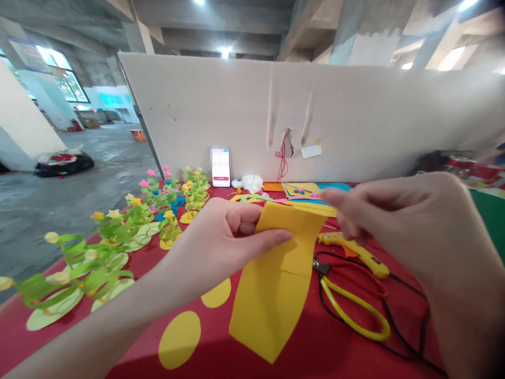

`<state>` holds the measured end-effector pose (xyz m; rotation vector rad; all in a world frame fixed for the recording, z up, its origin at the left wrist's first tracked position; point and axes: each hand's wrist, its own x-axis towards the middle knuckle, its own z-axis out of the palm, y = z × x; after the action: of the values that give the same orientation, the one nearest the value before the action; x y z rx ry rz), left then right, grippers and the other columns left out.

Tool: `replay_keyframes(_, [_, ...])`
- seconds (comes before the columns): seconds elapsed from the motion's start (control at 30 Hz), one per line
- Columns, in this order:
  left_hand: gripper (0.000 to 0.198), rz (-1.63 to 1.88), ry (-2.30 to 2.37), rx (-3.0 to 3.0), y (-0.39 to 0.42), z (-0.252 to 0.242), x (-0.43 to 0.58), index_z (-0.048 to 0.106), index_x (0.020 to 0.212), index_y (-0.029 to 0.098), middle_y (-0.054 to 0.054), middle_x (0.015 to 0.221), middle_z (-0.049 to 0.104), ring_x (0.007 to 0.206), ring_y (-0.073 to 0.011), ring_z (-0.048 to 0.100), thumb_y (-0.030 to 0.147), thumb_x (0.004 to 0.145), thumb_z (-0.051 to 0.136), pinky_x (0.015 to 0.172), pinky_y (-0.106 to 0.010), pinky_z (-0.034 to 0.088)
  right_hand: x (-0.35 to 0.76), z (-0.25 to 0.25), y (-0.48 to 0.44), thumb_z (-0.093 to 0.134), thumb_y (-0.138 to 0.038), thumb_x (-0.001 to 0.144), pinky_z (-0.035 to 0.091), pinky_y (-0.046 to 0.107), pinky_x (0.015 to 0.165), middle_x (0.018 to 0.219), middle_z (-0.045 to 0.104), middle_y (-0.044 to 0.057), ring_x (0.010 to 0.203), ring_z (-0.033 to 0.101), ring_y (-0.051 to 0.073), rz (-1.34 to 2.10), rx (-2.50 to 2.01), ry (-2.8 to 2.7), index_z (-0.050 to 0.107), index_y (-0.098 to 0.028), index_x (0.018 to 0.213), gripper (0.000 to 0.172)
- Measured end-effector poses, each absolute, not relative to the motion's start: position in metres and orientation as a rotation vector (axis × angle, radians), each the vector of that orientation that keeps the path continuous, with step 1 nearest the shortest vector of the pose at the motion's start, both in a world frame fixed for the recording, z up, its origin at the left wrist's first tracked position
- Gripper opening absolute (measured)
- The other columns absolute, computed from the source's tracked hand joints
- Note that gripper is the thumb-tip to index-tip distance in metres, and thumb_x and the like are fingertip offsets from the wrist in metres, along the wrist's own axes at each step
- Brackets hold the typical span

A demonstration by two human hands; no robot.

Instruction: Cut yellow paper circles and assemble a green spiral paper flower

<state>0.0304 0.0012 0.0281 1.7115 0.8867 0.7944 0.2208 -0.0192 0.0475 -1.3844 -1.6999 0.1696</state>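
A strip of yellow paper [272,295], slightly curved and with its lower end hanging toward me, is pinched at its top between the thumb and fingers of my left hand [221,247]. My right hand [406,226], somewhat blurred, is closed beside the paper's upper right corner; whether anything is between its fingertips is hidden. Below my right hand lie scissors with red and yellow handles [355,326] and a yellow glue gun [369,258] with a black cord. Two yellow paper ovals, a larger one [179,339] and a smaller one [216,292], rest on the red tabletop [216,352].
Rows of green spiral paper crafts [110,231] topped with stars and rounds stand on the left. At the back are a propped phone [220,167], crumpled white tissue [252,183] and coloured paper sheets [302,190]. A white partition [216,105] rises behind the table.
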Motion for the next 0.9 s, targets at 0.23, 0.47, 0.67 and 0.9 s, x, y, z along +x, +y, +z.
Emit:
replay_keyframes(0.23, [0.017, 0.754, 0.925, 1.754, 0.003, 0.027, 0.033, 0.070, 0.077, 0.019, -0.001, 0.071, 0.072, 0.059, -0.0178, 0.067, 0.031, 0.072, 0.060, 0.043, -0.018, 0.051, 0.218, 0.040, -0.011, 0.061, -0.023, 0.074, 0.040, 0.018, 0.045, 0.060, 0.059, -0.005, 0.052, 0.050, 0.009, 0.453, -1.082, -1.996, 0.060, -0.024, 0.068, 0.005])
replay_keyframes(0.47, [0.013, 0.704, 0.869, 1.672, 0.003, 0.029, 0.033, 0.070, 0.076, 0.020, -0.001, 0.073, 0.072, 0.067, -0.0187, 0.068, 0.029, 0.072, 0.061, 0.051, -0.019, 0.053, 0.217, 0.047, -0.011, 0.067, -0.009, 0.065, 0.044, 0.017, 0.049, 0.065, 0.059, -0.006, 0.056, 0.055, 0.008, 0.764, -1.013, -1.900, 0.056, -0.022, 0.075, 0.019])
replay_keyframes(0.67, [0.011, 0.703, 0.733, 1.556, 0.005, 0.031, 0.033, 0.070, 0.074, 0.025, 0.004, 0.072, 0.072, 0.068, -0.0111, 0.067, 0.021, 0.075, 0.059, 0.053, -0.010, 0.050, 0.221, 0.045, -0.011, 0.067, -0.008, 0.066, 0.049, 0.016, 0.060, 0.072, 0.065, -0.006, 0.066, 0.058, 0.008, 0.601, -0.905, -1.940, 0.063, -0.024, 0.071, 0.017])
replay_keyframes(0.9, [0.012, 0.682, 0.718, 1.540, 0.005, 0.033, 0.033, 0.070, 0.078, 0.025, 0.006, 0.072, 0.072, 0.069, -0.0098, 0.067, 0.019, 0.075, 0.059, 0.053, -0.008, 0.050, 0.229, 0.041, -0.005, 0.066, -0.015, 0.070, 0.050, 0.017, 0.060, 0.075, 0.068, -0.005, 0.074, 0.062, 0.012, 0.384, -0.849, -2.147, 0.069, -0.027, 0.069, 0.012])
